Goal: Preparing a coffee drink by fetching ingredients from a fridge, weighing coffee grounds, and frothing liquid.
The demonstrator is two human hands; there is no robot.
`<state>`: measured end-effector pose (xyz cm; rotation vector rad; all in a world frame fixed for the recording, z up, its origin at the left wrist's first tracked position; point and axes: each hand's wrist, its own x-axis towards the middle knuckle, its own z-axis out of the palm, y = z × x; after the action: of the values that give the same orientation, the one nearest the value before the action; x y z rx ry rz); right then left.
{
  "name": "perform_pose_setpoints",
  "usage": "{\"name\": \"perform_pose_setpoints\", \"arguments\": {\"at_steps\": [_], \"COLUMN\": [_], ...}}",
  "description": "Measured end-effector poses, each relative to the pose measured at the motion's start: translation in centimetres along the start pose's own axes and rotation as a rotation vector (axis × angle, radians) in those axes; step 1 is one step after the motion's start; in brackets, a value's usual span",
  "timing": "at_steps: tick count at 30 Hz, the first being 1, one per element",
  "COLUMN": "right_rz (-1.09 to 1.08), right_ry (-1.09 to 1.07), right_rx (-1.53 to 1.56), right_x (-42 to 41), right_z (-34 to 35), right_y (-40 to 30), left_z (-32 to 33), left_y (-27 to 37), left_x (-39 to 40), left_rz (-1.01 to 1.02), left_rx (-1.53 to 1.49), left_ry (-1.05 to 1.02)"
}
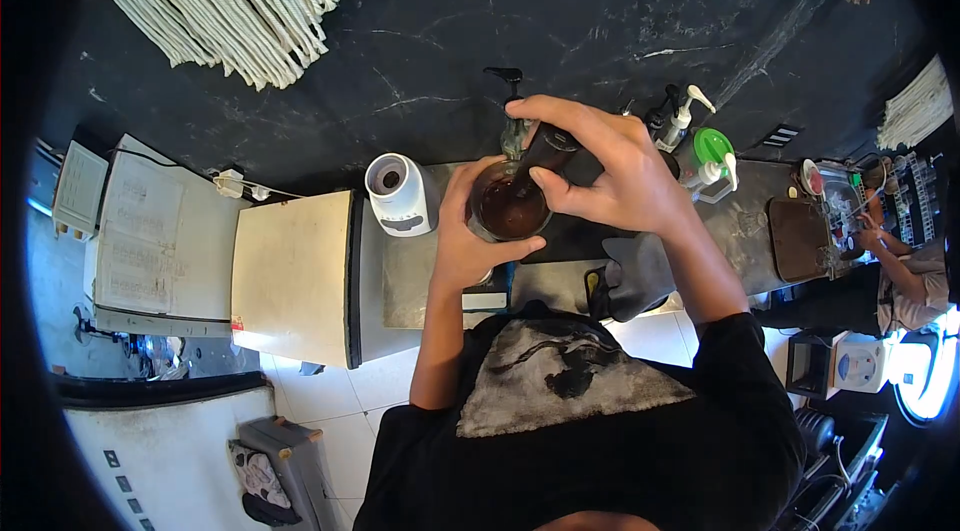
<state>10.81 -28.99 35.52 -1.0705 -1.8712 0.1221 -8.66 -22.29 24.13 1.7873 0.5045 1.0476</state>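
Observation:
My left hand (474, 238) is wrapped around a clear glass (495, 232) that holds dark brown liquid (517, 218). A black handheld frother (553, 148) is gripped in my right hand (626, 174), between the thumb and fingers. It slants down into the glass, and its lower end is hidden in the liquid. Just behind the glass stands a clear pump bottle (514, 135) with a black pump top, partly covered by my right fingers. Under my hands lies a dark mat (577, 249) on the metal counter (551, 287).
A white blender base (405, 204) stands left of my hands. To the right are pump bottles (677, 127), a green-lidded pitcher (712, 148) and a grey cloth (645, 272). Farther right, another person (911, 283) works at a sink beside a brown tray (799, 238).

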Motion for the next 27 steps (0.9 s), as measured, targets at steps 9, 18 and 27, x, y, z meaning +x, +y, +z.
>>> {"name": "perform_pose_setpoints", "arguments": {"at_steps": [9, 18, 27], "right_rz": [0.039, 0.013, 0.024], "right_ry": [-0.033, -0.01, -0.006], "right_rx": [0.062, 0.083, 0.089], "right_x": [-0.15, -0.11, -0.1], "right_z": [-0.47, -0.46, -0.37], "right_y": [-0.66, -0.87, -1.0], "left_z": [0.06, 0.02, 0.19], "left_y": [0.32, 0.46, 0.31], "left_x": [-0.22, -0.42, -0.46], "left_rz": [0.002, 0.0, -0.016], "left_rx": [-0.026, -0.067, -0.049], "left_ry": [0.023, 0.029, 0.013]}}
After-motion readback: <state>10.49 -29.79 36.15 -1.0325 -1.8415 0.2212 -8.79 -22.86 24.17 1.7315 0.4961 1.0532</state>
